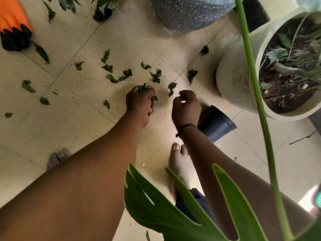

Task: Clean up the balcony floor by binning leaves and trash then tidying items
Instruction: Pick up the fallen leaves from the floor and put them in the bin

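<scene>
Left hand [139, 100] fingers curled around a bunch of leaves [152, 101], right hand [185, 108] fingers loosely curled, holding nothing visible, more leaves scattered mid-floor [86, 105], black pot [215, 122] just beside right wrist

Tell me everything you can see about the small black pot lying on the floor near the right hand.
The small black pot looks like smooth, matte plastic, tapered in shape. It lies tipped on its side on the pale tiled floor, its wider rim toward the lower right. It sits just right of the right hand, whose wrist partly hides it, and below the large cream planter. Whether anything touches it cannot be told.
</scene>
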